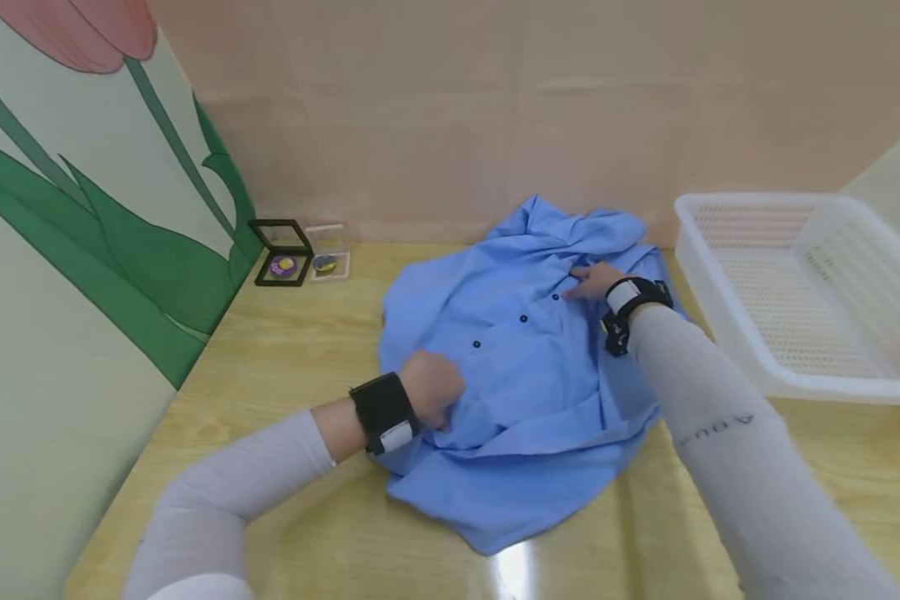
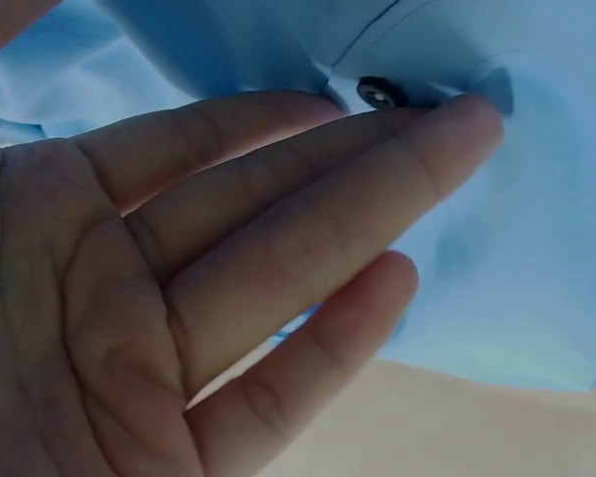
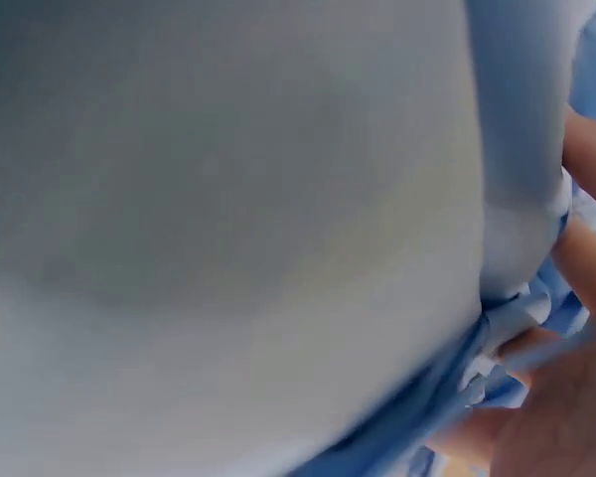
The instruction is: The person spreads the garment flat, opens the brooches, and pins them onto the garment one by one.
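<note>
A light-blue shirt (image 1: 525, 367) lies rumpled on the table, with several dark buttons down its front. My left hand (image 1: 431, 387) is at the shirt's near left part. In the left wrist view, the fingers of that hand (image 2: 278, 258) are extended and loosely together, touching the cloth beside a dark button (image 2: 380, 92). My right hand (image 1: 598, 281) is at the upper right of the shirt, by the top visible button. In the right wrist view, the fingers (image 3: 591, 263) hold bunched cloth, partly hidden by a blurred fold (image 3: 228, 248).
A white plastic basket (image 1: 802, 383) with slotted sides stands right of the shirt. A black-framed case (image 1: 281, 279) and a clear case (image 1: 330, 277), each with a small round item, sit at the back left. A wall (image 1: 435, 108) borders the table's far edge.
</note>
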Demonstrator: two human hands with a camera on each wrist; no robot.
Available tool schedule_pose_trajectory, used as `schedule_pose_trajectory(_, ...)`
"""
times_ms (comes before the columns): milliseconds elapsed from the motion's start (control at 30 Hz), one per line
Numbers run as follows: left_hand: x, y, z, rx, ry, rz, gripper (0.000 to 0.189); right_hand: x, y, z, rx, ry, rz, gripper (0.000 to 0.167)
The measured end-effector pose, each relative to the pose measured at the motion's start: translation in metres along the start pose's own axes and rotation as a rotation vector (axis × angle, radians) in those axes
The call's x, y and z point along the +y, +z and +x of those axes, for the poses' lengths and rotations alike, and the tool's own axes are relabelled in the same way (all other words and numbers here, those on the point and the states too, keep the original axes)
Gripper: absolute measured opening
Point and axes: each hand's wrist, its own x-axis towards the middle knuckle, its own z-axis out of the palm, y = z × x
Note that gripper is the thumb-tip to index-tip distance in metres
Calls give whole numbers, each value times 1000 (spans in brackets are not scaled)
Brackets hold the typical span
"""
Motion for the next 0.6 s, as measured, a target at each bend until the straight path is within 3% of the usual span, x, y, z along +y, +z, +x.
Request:
schedule_pose_trajectory(133,-18,-4,1,42,28,-154,36,-9,-4,-24,96,10,-100,78)
schedule_pose_trajectory(267,-59,-4,-12,126,144,-287,16,-35,2,-74,215,51,-96,81)
schedule_pose_trajectory(333,-76,0,-25,145,184,-277,24,-48,7,-99,183,54,-62,87)
schedule_pose_trajectory(433,-89,13,-43,104,158,-246,70,-58,12,-118,69,30,-6,94)
schedule_pose_trajectory(500,-87,20,-51,45,126,-249,91,-59,15,-117,-4,4,51,94)
schedule_pose_trajectory(600,-74,35,-53,-3,143,-265,100,-59,22,-103,-90,15,112,90)
